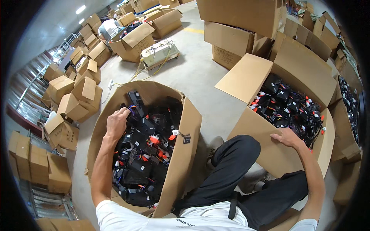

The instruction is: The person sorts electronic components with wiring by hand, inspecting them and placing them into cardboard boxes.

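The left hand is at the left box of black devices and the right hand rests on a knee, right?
The right hand isn't on a knee: the head view shows it at the near edge of the right box. The left hand is at the left box of black devices.

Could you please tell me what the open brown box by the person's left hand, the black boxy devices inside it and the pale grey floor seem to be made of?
Open brown box: apparently matt cardboard, from its thin tan walls. Black boxy devices: probably plastic casings, judging by their dull sheen, though metal is possible. Pale grey floor: likely smooth concrete, given its even grey surface.
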A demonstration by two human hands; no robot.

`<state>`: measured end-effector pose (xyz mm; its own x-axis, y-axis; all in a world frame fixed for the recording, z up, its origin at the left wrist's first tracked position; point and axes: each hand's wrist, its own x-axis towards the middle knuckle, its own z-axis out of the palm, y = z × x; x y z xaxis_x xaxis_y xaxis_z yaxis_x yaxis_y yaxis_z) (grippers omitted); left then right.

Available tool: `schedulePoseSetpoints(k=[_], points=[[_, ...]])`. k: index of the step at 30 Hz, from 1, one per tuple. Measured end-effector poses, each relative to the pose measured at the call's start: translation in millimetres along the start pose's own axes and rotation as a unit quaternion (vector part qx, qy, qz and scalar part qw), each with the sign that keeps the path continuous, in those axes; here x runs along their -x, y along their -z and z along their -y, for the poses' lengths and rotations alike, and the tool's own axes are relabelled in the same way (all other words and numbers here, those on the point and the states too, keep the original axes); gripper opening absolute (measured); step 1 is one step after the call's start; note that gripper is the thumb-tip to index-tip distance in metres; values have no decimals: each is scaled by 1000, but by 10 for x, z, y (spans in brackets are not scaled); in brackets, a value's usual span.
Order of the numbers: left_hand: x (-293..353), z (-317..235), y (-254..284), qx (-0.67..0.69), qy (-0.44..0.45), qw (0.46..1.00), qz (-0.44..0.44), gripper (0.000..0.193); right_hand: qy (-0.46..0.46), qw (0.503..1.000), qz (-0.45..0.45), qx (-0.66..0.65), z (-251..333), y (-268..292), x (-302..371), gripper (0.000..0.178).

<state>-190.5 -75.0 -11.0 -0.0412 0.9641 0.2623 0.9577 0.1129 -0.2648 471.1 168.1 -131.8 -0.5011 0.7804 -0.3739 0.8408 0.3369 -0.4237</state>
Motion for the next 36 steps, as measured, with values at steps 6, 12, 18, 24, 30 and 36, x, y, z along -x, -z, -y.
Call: schedulePoseSetpoints(k=[6,12,18,24,30,36], points=[[69,-341,564,2,-86,993,-76,25,3,1000,4,24,23,-20,-33,54],[130,-90,507,25,18,999,-15,24,13,1000,-1,-4,56,32,50,61],[554,428,-105,95,113,989,20,16,10,1000,1,24,92,25,-45,58],[165,77,732,399,166,886,-170,15,42,999,2,3,243,177,0,48],[-342,-293,1353,629,118,738,-213,30,251,933,-38,-255,1928,283,-210,60],[-863,-1229,1549,589,16,800,-114,37,279,513,266,-767,3209,184,-87,93]])
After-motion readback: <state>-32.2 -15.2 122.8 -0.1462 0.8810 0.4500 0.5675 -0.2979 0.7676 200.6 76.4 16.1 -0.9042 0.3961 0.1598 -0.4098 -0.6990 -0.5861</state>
